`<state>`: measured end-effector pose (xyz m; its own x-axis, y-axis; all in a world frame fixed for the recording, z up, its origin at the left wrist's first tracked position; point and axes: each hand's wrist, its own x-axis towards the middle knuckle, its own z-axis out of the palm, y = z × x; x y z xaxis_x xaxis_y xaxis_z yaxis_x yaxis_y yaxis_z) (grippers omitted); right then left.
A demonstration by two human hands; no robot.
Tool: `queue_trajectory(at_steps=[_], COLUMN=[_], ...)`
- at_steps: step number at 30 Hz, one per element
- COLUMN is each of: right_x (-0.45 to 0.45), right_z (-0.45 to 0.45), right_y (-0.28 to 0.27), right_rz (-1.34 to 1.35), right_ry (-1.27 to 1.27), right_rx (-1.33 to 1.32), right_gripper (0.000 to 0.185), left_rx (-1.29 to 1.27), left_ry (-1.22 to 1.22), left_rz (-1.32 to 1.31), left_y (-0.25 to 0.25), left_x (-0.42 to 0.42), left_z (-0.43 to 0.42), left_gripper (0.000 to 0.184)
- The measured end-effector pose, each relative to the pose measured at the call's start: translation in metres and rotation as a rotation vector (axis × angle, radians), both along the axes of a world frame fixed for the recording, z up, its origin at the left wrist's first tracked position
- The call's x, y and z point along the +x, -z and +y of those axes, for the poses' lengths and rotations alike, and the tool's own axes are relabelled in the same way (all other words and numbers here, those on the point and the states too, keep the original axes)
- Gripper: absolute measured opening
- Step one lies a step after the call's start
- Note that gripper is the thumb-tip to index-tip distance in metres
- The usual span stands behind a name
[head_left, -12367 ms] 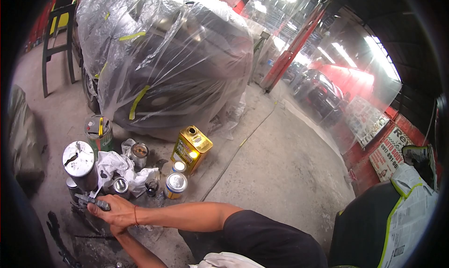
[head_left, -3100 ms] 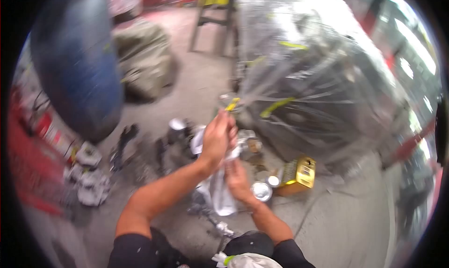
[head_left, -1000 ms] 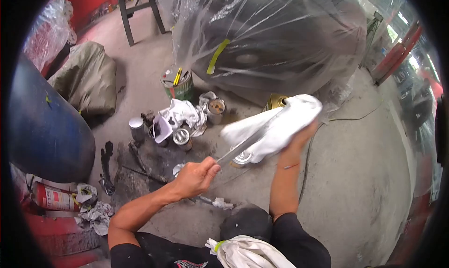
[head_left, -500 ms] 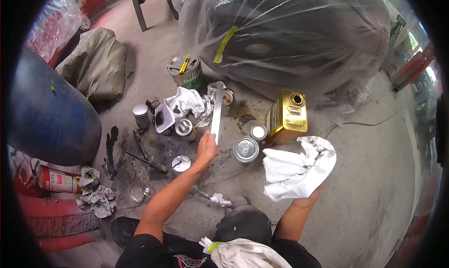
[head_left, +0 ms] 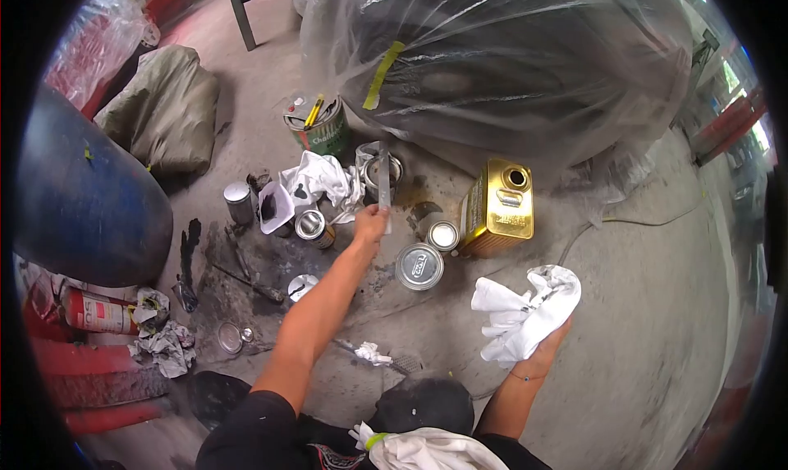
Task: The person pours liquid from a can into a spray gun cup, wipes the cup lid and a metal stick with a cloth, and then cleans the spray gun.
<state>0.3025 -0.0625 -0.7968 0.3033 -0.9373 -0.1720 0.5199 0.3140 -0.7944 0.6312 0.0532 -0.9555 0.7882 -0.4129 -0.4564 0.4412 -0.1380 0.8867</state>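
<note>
Two cans [head_left: 419, 266] stand between metal strip [head_left: 384, 178] and white cloth [head_left: 533, 314].

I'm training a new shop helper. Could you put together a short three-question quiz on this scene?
1. Which hand holds a white cloth?
2. True or false: the gold can stands upright on the floor.
3. The left hand grips which item?
a) a paintbrush
b) a flat strip
c) a hammer

Key:
1. The right hand.
2. True.
3. b
</note>
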Motion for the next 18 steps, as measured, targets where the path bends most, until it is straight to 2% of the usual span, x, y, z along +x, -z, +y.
queue_trajectory(at_steps=[2,4,6,8,10,12,14,16,18], right_x=[-0.001,0.0,-0.006,-0.001,0.006,0.003,0.001,0.003,0.006], right_z=[-0.005,-0.005,-0.008,-0.006,0.003,0.016,0.029,0.045,0.061], right_y=[0.008,0.011,0.016,0.017,0.016,0.017,0.022,0.027,0.03], right_rz=[0.109,0.084,-0.097,-0.106,-0.101,-0.062,-0.036,0.002,0.044], right_ry=[0.078,0.089,-0.158,-0.149,-0.154,-0.217,-0.302,-0.406,-0.524], right_rx=[0.017,0.053,-0.034,-0.007,0.031,0.073,0.119,0.169,0.226], right_gripper=[0.035,0.034,0.035,0.037,0.039,0.04,0.04,0.041,0.042], left_rx=[0.204,0.24,0.369,0.336,0.149,0.165,0.306,0.52,0.194], left_ry=[-0.001,0.0,0.154,0.17,0.178,0.225,0.209,0.257,0.112], left_rz=[-0.202,-0.23,-0.334,-0.307,-0.198,-0.2,-0.159,-0.442,-0.531], left_y=[0.01,0.012,0.016,0.026,0.033,0.015,0.028,-0.027,-0.071], left_x=[0.023,0.036,0.045,0.042,0.036,0.027,0.037,0.028,0.023], left_z=[0.005,0.009,0.012,0.007,0.001,0.0,0.001,0.022,0.064], left_gripper=[0.031,0.035,0.036,0.034,0.03,0.03,0.033,0.038,0.038])
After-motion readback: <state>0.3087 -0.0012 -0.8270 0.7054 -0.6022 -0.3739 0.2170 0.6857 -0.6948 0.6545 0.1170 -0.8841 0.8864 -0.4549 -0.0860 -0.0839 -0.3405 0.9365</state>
